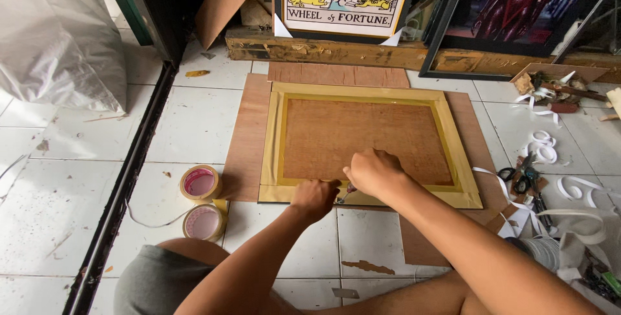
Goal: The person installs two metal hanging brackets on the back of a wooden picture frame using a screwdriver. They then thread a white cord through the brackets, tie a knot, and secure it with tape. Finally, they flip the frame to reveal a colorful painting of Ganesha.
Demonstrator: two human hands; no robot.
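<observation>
Knee on white tiled floor, gold frame ahead.

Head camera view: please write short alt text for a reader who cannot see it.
Both hands, left and right, work at the near edge of a gold picture frame lying back-up on a white tiled floor. Two tape rolls lie to the left.

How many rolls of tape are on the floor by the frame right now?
2. One tape roll lies left of the gold frame's near corner; the second roll sits just below it, touching it. More may be hidden in the clutter at right.
</observation>
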